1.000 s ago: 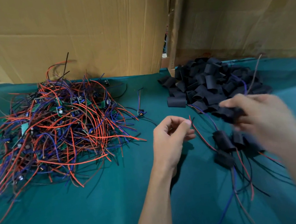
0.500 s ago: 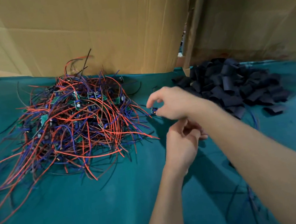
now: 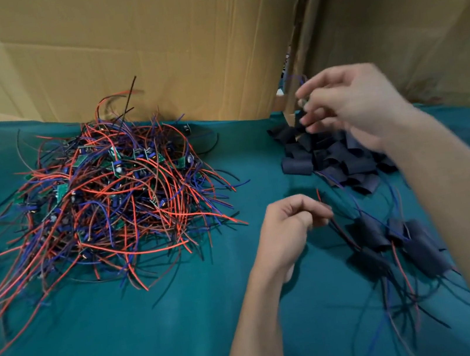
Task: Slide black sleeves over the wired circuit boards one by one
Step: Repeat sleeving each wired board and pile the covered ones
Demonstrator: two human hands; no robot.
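Above: right hand raised over loose black sleeves at bench's far right edge, pinching something small and blurred. Left hand curled, contents unclear. Unsleeved wired circuit boards heaped left. Likely snagging trailing wires on finished units nearby.

The right hand, which half a second ago reached left to the edge of the tangled pile of red and blue wired green circuit boards, is now raised above the heap of short black tube sleeves; it pinches something small, blurred. The left hand, loosely curled, has dropped lower and sits apart from the right.
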